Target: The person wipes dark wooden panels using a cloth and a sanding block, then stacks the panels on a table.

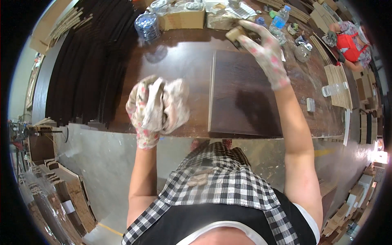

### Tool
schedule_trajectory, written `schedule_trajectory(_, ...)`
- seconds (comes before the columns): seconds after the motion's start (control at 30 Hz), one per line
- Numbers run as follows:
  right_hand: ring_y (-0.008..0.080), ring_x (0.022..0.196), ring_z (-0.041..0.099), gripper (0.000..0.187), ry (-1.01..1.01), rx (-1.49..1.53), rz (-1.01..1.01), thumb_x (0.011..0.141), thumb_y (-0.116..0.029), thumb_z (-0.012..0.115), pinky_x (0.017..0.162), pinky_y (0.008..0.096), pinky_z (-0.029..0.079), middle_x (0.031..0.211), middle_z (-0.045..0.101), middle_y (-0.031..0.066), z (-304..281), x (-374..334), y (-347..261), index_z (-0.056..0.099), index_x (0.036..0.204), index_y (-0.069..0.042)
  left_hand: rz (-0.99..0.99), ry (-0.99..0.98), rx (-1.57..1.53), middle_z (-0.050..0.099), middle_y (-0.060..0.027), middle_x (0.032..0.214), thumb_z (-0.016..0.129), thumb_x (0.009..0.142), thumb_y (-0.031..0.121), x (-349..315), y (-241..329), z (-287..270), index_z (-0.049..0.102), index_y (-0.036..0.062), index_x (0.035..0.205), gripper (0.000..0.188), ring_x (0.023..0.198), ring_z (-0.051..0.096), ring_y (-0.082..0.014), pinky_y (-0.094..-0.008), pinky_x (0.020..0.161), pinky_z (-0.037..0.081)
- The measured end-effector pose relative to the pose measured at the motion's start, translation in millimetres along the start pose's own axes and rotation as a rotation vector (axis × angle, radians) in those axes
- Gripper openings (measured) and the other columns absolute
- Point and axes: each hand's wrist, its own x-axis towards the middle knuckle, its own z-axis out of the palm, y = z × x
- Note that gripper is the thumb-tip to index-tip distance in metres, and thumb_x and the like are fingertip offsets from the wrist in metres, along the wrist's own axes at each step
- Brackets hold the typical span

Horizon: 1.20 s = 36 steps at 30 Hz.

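In the head view, the left hand [141, 108], in a floral-patterned glove, is curled around a bunched white rag [174, 107] near the front edge of the brown worktable [175, 71]; whether the rag touches the surface cannot be told. The right hand [267, 53], gloved likewise, reaches toward the far side and pinches a small tan block [234, 37] with a dark side between thumb and fingers. Between the forearms, a dark brown panel [245, 79] lies flat on the worktable, its pale edge facing the rag. Dark boards [81, 77] stand in close rows at the left. Along the far edge sit a clear plastic jug [147, 27], a cardboard box [182, 20] and a blue-capped bottle [280, 18]. To the right, a clear bottle [335, 89] lies on its side near a small white block [310, 105]. Beyond, a co-worker [349, 45] wears a red apron.
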Motion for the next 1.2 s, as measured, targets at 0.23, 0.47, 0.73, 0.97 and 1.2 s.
schedule_trajectory(0.23, 0.0173, 0.106, 0.066, 0.044, 0.371, 0.372, 0.395, 0.091, -0.003, 0.07, 0.09, 0.0292, 0.055, 0.123, 0.066, 0.0084, -107, -182, -48, 0.062, 0.133, -0.004, 0.459, -0.812, 0.141, 0.052, -0.0164, 0.143, 0.072, 0.084, 0.03, 13, 42, 83, 0.056, 0.0131, 0.14, 0.06, 0.132, 0.046, -0.0417, -0.0538, 0.112, 0.034)
schedule_trajectory(0.47, 0.0173, 0.112, 0.062, 0.043, 0.819, 0.317, 0.442, 0.09, 0.007, 0.063, 0.099, 0.0316, 0.05, 0.128, 0.064, 0.0113, -134, -294, -38, 0.06, 0.133, 0.004, 0.345, -0.753, 0.352, 0.05, -0.019, 0.147, 0.069, 0.084, 0.035, 50, 34, 163, 0.049, 0.0159, 0.146, 0.069, 0.139, 0.038, -0.0473, -0.0556, 0.114, 0.033)
schedule_trajectory(0.73, 0.0173, 0.118, 0.06, 0.044, 0.663, 0.385, 0.411, 0.092, 0.007, 0.061, 0.101, 0.03, 0.048, 0.134, 0.062, 0.0115, -125, -277, -34, 0.058, 0.136, 0.002, 0.72, -1.035, -0.041, 0.057, -0.013, 0.14, 0.074, 0.083, 0.037, -29, 91, 150, 0.057, 0.0193, 0.139, 0.061, 0.138, 0.043, -0.0391, -0.0576, 0.113, 0.034)
schedule_trajectory(0.97, 0.0179, 0.119, 0.059, 0.044, 0.613, 0.375, 0.517, 0.094, 0.003, 0.062, 0.103, 0.0313, 0.049, 0.135, 0.061, 0.0106, -125, -266, -2, 0.057, 0.137, 0.001, -0.148, -0.389, -0.092, 0.065, -0.0165, 0.122, 0.075, 0.081, 0.01, -42, -54, 3, 0.063, 0.0061, 0.124, 0.045, 0.111, 0.062, -0.0351, -0.0434, 0.098, 0.048)
schedule_trajectory(1.2, 0.0162, 0.128, 0.05, 0.05, 0.433, 0.626, 0.537, 0.101, -0.004, 0.055, 0.108, 0.03, 0.041, 0.147, 0.049, 0.0081, -68, -227, 9, 0.043, 0.149, -0.002, 0.209, -0.381, 0.391, 0.063, -0.0149, 0.129, 0.072, 0.083, 0.008, -40, 0, 4, 0.06, 0.0081, 0.131, 0.049, 0.115, 0.059, -0.0371, -0.0455, 0.101, 0.045)
